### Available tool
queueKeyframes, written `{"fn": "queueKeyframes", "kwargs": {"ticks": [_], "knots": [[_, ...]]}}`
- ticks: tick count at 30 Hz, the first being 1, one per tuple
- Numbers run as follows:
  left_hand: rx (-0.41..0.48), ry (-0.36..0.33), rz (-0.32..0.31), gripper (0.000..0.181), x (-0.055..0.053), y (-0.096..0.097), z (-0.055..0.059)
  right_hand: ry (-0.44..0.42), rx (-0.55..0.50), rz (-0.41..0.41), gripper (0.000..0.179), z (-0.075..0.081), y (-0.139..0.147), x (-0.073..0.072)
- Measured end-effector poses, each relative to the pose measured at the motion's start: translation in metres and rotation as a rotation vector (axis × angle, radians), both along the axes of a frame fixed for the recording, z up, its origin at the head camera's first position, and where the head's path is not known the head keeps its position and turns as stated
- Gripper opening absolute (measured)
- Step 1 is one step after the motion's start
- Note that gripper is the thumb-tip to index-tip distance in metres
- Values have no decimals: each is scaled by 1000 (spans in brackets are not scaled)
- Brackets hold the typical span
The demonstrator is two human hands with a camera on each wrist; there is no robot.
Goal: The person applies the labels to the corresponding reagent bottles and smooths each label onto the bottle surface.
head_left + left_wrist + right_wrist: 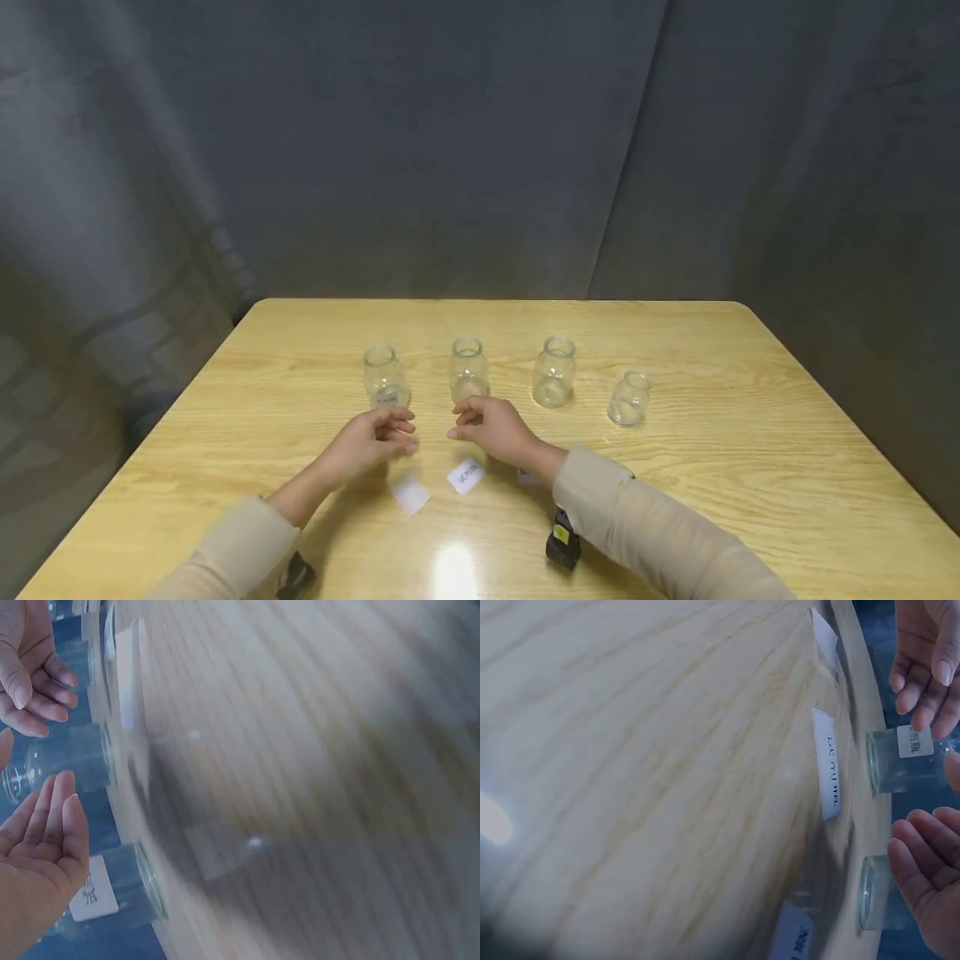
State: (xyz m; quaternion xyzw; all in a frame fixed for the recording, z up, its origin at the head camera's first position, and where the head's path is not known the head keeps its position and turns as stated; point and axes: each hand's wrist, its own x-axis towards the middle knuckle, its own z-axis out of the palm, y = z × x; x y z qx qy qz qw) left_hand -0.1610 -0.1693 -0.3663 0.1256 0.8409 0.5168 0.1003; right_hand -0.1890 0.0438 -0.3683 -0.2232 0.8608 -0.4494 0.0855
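Above the near middle of the wooden table (750,467), the left hand (371,442) and right hand (491,427) are hovering close together, fingers loosely curled and grasping nothing. Just beyond them, four empty glass jars are standing in a row; the leftmost, labelled jar (385,377) and its neighbour (468,370) are sitting nearest the fingertips. Beneath the hands, two paper labels (466,475) (409,493) are lying flat on the wood. Any forward reach is risking a knuckle clipping a light, narrow jar and toppling it, or a sleeve sweeping a label away.
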Motion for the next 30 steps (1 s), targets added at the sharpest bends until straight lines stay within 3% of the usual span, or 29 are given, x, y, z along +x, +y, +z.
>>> {"fn": "queueKeyframes", "kwargs": {"ticks": [7, 15, 24, 30], "knots": [[27, -58, -112, 48, 8, 6, -5, -66, 14, 58, 33, -8, 5, 6], [-14, -58, -214, 44, 7, 19, -8, -61, 84, 133, 29, -10, 16, 7], [-83, -50, -204, 39, 3, 32, -9, -76, 148, 196, 36, -9, 24, 7], [-109, -47, -206, 35, 1, 37, -9, 74, 283, 259, 37, -10, 24, 7]]}}
